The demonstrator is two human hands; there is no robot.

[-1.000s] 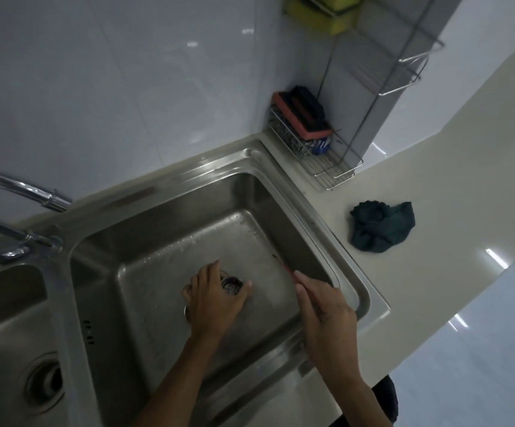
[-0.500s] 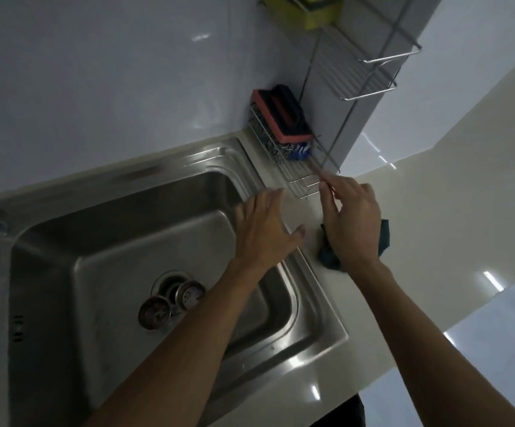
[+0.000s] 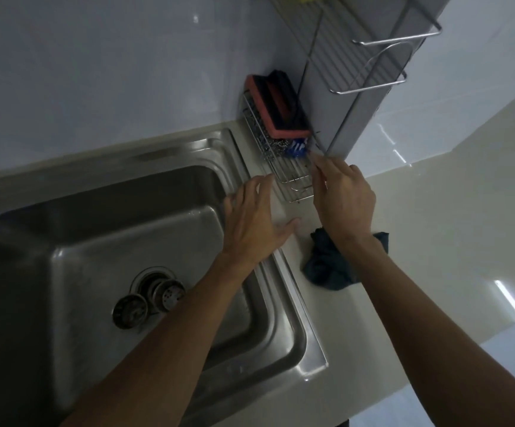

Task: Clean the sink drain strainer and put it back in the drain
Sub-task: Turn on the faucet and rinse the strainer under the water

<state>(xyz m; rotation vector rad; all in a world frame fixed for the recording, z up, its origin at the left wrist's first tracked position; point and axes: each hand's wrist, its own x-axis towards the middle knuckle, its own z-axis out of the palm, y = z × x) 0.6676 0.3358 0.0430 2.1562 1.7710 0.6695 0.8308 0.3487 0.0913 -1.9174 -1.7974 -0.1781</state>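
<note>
The steel sink [image 3: 293, 306] has its drain [image 3: 151, 277] at the bottom. A perforated strainer basket [image 3: 170, 292] leans at the drain's edge, and a second round metal piece [image 3: 130, 311] lies on the sink floor beside it. My left hand [image 3: 253, 223] hovers over the sink's right rim with fingers spread and nothing in it. My right hand [image 3: 342, 198] reaches to the wire rack [image 3: 293, 183] on the counter, its fingers pinched on a thin red-tipped brush [image 3: 311, 154], most of which is hidden.
The rack holds an orange and black scrub pad [image 3: 281, 106], steel wool [image 3: 276, 146] and a blue item [image 3: 296, 147]. A dark green cloth [image 3: 327, 272] lies on the beige counter [image 3: 434, 226] under my right wrist. A wire shelf [image 3: 370, 60] hangs on the wall.
Both hands left the sink floor and moved up and right toward the rack. My left hand let go of the strainer, which now lies by the drain.
</note>
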